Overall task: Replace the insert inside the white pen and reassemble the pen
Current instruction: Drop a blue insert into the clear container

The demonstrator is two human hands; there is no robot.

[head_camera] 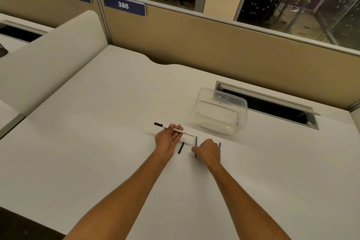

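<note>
Left hand (169, 138) — fingers loosely curled under the white pen (175, 129), held just above the counter (97, 142). Right hand (208, 151) — fingers bunched over a blue insert (196, 141). Black cap (181, 147) between hands; clear tub (221, 111) behind.

Two bare forearms reach fwd from bottom of view, converging toward centre. Left hand (169, 137) palm up, fingers loosely open, thumb pressed across a thin stick lying on them. Right hand (208, 151) knuckles up, fingers curled under; grip can't be made out.
</note>
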